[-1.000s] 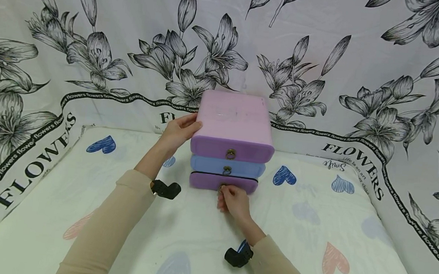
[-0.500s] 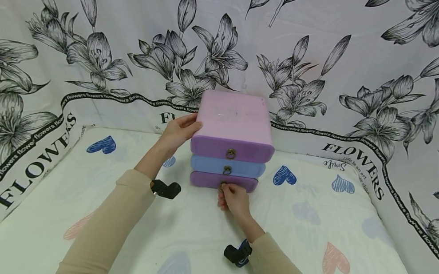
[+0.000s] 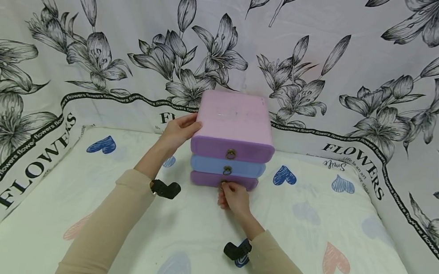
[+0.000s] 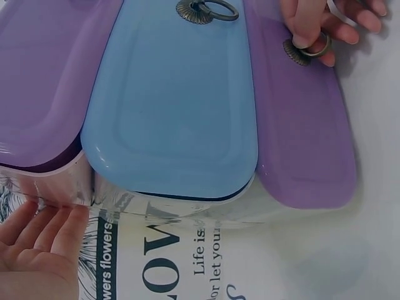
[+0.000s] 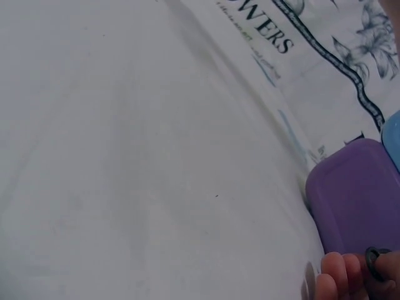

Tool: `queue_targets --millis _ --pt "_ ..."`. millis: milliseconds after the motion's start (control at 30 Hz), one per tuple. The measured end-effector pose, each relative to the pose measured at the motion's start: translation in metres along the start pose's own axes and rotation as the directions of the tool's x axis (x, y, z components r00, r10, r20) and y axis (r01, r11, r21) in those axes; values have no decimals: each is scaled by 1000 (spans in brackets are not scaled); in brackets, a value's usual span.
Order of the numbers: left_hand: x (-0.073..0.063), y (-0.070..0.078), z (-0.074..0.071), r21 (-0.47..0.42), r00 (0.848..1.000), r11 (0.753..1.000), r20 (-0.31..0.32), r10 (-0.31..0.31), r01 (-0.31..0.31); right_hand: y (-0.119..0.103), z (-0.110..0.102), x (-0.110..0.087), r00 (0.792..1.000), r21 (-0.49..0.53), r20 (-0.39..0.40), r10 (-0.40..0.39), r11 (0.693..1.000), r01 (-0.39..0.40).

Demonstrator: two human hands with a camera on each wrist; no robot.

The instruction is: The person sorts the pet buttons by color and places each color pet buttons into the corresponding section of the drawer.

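A small three-drawer box stands against the back cloth, with a pink top. Its top drawer is purple, the middle drawer blue and the bottom drawer purple, each with a bronze ring pull. My left hand rests against the box's upper left side; in the left wrist view its fingers lie nearly straight on the clear side wall. Thumb and finger of my right hand pinch the bottom drawer's ring pull. The drawers' contents are hidden.
White cloth printed with hearts covers the surface under the box. Behind it hangs a floral cloth with a black lettered border. A black wrist camera is worn on the left wrist, another camera on the right.
The bottom drawer has slid slightly inward, and the dark gap above its front has closed. My right hand has moved a little forward with it. The left hand stays in place.
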State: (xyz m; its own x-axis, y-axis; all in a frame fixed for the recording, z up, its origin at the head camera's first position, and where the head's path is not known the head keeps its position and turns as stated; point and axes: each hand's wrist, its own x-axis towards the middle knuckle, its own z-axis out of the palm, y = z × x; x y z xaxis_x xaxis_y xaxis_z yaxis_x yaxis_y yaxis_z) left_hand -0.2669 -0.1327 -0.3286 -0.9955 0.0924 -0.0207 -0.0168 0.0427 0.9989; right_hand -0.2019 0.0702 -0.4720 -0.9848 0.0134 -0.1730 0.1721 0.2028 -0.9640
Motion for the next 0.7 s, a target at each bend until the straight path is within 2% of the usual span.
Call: queue_targets --millis 567,700 --pt "1 -3 0 19 1000 1000 -14 1 -1 5 -13 -4 993 -51 105 53 998 -48" --pt "1 -4 0 51 1000 999 -21 12 -11 1 -25 -8 993 -142 111 39 990 -23"
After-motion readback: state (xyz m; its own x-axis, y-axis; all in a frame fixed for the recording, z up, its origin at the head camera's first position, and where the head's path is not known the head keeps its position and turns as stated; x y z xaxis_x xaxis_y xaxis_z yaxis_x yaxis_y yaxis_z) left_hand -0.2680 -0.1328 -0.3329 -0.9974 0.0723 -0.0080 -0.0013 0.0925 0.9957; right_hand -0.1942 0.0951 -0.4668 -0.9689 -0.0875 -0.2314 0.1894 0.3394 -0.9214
